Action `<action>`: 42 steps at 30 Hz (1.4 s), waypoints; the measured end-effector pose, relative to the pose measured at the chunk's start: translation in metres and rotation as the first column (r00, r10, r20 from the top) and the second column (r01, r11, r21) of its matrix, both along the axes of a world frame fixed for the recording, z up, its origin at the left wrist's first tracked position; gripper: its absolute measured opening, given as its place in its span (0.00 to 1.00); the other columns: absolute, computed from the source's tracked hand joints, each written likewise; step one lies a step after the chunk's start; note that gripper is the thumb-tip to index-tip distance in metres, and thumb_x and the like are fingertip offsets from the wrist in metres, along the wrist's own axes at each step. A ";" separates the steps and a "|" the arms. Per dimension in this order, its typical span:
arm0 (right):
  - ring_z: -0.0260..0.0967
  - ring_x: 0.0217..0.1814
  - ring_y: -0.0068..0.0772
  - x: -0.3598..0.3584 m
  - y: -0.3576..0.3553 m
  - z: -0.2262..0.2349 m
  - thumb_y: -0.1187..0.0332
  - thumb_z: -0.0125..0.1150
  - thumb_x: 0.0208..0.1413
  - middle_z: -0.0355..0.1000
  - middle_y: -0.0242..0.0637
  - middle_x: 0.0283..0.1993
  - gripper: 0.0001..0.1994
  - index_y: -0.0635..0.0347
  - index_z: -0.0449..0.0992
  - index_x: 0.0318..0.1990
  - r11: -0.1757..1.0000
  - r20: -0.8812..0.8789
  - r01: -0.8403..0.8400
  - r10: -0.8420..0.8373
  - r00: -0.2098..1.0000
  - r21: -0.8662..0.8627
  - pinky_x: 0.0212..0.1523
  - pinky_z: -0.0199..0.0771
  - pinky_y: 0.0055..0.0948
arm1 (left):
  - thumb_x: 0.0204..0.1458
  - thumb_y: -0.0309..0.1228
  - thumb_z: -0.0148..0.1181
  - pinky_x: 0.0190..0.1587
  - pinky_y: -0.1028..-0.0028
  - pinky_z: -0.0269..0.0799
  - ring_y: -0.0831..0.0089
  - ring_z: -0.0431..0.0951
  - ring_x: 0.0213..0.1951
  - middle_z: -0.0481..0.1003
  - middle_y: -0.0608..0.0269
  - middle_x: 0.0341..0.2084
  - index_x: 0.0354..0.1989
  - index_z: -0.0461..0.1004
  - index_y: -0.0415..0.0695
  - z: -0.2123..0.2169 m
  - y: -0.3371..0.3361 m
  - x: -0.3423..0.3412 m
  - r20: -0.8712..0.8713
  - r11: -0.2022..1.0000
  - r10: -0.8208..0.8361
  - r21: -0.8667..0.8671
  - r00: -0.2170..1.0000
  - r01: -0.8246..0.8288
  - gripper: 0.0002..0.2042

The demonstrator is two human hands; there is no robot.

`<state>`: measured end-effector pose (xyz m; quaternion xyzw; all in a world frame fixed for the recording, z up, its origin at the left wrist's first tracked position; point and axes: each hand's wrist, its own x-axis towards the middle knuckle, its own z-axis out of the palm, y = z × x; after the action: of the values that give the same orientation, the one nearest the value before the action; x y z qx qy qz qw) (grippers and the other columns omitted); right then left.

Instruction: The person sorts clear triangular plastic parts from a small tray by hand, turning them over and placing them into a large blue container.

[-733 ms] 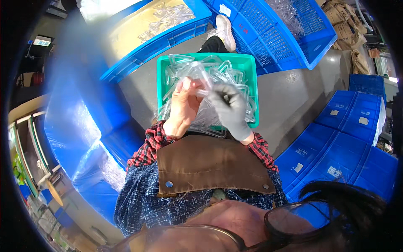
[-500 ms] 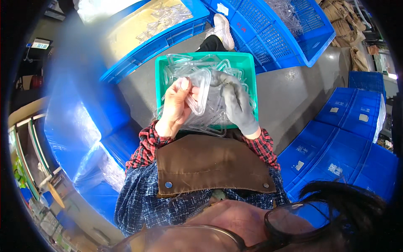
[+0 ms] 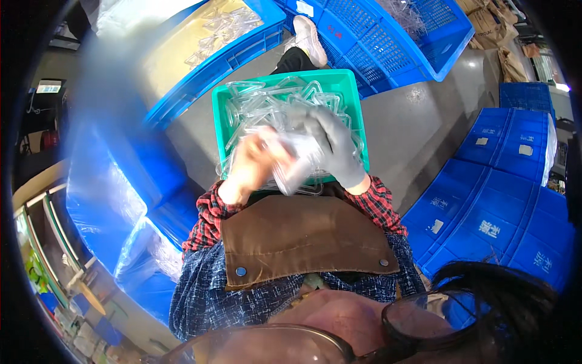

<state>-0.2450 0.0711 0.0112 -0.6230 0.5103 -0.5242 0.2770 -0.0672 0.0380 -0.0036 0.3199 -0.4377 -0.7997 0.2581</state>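
Observation:
My bare left hand (image 3: 247, 164) is closed on clear plastic triangular frames (image 3: 294, 173), smeared by motion; I cannot count them. Beside it, my right hand (image 3: 336, 145) wears a grey glove. Its fingers are bent and pressed together close to the held frames, and their tips are blurred, so what they grip is unclear. Both hands are above a green tub (image 3: 353, 97) in front of my lap. A tangled heap of similar clear plastic frames (image 3: 254, 100) fills the tub.
Beyond the tub at the left stands a blue crate (image 3: 224, 64) holding more clear pieces on a yellowish lining. A perforated blue crate (image 3: 370, 45) is at the back right. Folded blue boxes (image 3: 479, 200) lie right, and plastic-wrapped blue boxes (image 3: 109, 200) stand left.
My left hand has moved down toward my lap with the frames, which now tilt differently and are blurred. The gloved right hand has shifted slightly, and the whole view has moved a little.

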 end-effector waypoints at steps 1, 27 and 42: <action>0.65 0.34 0.30 -0.001 -0.006 -0.002 0.74 0.47 0.53 0.70 0.39 0.36 0.10 0.65 0.68 0.42 0.989 0.126 0.018 -0.037 0.991 0.147 0.37 0.65 0.25 | 0.46 0.19 0.54 0.33 0.78 0.69 0.79 0.73 0.28 0.73 0.63 0.25 0.32 0.67 0.40 0.002 0.017 -0.008 0.052 0.917 -0.116 -0.377 0.992 0.127 0.06; 0.65 0.30 0.21 0.000 -0.012 -0.006 0.72 0.48 0.54 0.71 0.34 0.36 0.09 0.66 0.69 0.41 0.984 0.354 0.013 -0.075 0.932 0.175 0.32 0.67 0.19 | 0.49 0.27 0.56 0.26 0.72 0.73 0.71 0.75 0.23 0.74 0.54 0.21 0.29 0.66 0.37 0.004 0.008 -0.025 -0.091 0.996 -0.031 -0.086 0.995 0.024 0.08; 0.56 0.26 0.11 0.009 -0.059 -0.006 0.69 0.54 0.52 0.66 0.23 0.25 0.09 0.67 0.73 0.35 0.809 0.297 -0.239 0.083 0.951 0.537 0.25 0.58 0.15 | 0.50 0.27 0.56 0.33 0.77 0.72 0.74 0.75 0.32 0.75 0.60 0.28 0.45 0.68 0.41 -0.017 -0.009 0.044 0.049 0.923 0.380 -0.077 0.924 -0.376 0.14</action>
<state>-0.2357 0.0120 0.0053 -0.4798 0.5468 -0.4001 0.5574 -0.0230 0.0291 -0.0205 0.4147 -0.4020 -0.7094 0.4039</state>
